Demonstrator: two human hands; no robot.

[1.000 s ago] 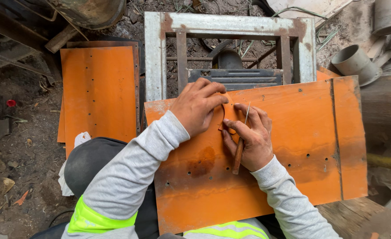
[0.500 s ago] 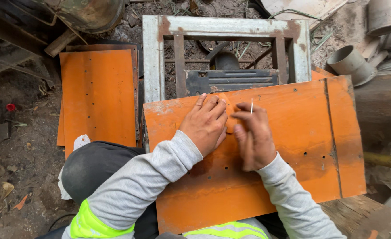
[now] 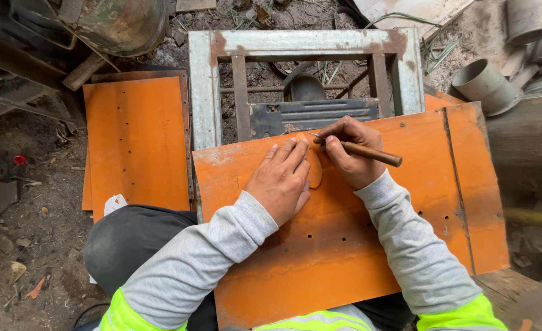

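A large orange metal sheet (image 3: 406, 220) with small holes lies across my lap and a metal frame. My left hand (image 3: 281, 179) presses flat on a small rounded orange piece (image 3: 314, 168) lying on the sheet. My right hand (image 3: 349, 153) grips a thin scriber with a wooden handle (image 3: 369, 152), its metal tip touching the sheet just above that piece. Both sleeves are grey with yellow-green cuffs higher up.
A rusty grey metal frame (image 3: 205, 86) stands behind the sheet, with a dark metal part (image 3: 311, 114) inside it. More orange sheets (image 3: 135, 141) lie at the left on dirt. Grey pipe pieces (image 3: 485, 86) sit at the top right. A wooden plank (image 3: 516, 294) is at the lower right.
The scriber has swung from upright to nearly level, handle pointing right. My left hand slid down and flattened on the small piece. The view shifted slightly.
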